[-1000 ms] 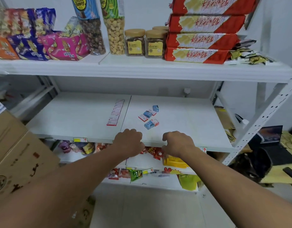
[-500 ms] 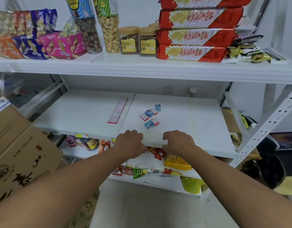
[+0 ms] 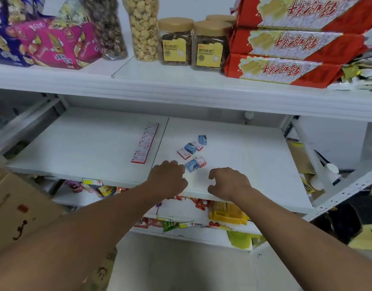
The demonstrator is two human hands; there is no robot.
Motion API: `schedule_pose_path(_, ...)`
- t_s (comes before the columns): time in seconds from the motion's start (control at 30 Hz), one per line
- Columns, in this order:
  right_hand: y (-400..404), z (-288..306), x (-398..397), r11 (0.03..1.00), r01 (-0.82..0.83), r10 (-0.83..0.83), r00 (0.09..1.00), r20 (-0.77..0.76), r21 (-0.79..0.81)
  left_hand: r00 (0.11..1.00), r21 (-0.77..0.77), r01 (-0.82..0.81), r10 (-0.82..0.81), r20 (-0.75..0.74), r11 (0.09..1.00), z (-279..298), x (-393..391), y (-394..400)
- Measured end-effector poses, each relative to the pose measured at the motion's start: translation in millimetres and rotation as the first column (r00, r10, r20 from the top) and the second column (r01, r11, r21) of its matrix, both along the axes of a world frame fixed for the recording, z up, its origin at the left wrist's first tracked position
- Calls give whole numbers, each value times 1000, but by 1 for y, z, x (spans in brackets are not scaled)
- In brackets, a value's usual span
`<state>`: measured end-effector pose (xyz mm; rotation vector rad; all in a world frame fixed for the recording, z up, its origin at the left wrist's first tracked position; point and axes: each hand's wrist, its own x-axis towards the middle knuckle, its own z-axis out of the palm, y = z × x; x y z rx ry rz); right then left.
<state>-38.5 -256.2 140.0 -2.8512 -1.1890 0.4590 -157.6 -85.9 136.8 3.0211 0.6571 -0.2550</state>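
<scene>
head view: left hand (image 3: 168, 178) curled tight over near shelf (image 3: 244, 160) edge, knuckles just beside nearest blue box (image 3: 191, 166), gripping nothing; right hand (image 3: 229, 182) loosely curled, thumb-finger gap narrow, empty.

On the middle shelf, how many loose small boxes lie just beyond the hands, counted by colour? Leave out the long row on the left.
Blue boxes: 3
Red-and-white boxes: 3
Total: 6
</scene>
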Motion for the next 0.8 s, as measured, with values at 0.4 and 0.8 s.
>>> schedule_pose_path(0.4, 22, -26, 35, 992, 122, -122, 990, -66, -1, 993, -57, 78, -83, -83, 995, -31, 39, 51)
schedule_pose_path(0.8, 65, -67, 111, 996, 63, -52, 986, -160, 62, 987, -90, -78, 64, -150, 993, -53, 71, 67)
